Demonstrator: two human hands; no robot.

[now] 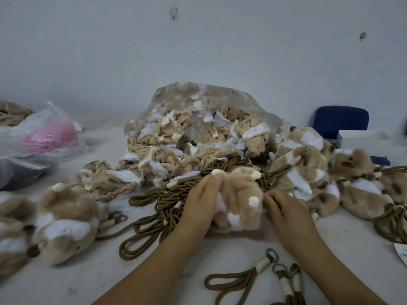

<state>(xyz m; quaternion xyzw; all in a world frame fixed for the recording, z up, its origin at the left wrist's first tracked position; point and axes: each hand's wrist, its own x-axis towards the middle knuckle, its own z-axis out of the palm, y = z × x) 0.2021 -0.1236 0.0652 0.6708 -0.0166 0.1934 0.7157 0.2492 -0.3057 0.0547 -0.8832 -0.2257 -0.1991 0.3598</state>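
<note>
From the head camera, the left hand [201,200] and right hand [284,211] grip a tan and white plush toy [239,199] from either side, fingers curled into its fur. The toy sits at the table's [220,256] middle, over a heap of brown cords [167,201]. Behind it lies a clear bag [220,102] of unstuffed toy skins.

Left hand [199,204], right hand [286,214]: fingers [217,177] curled, pinching, forearms converging
</note>
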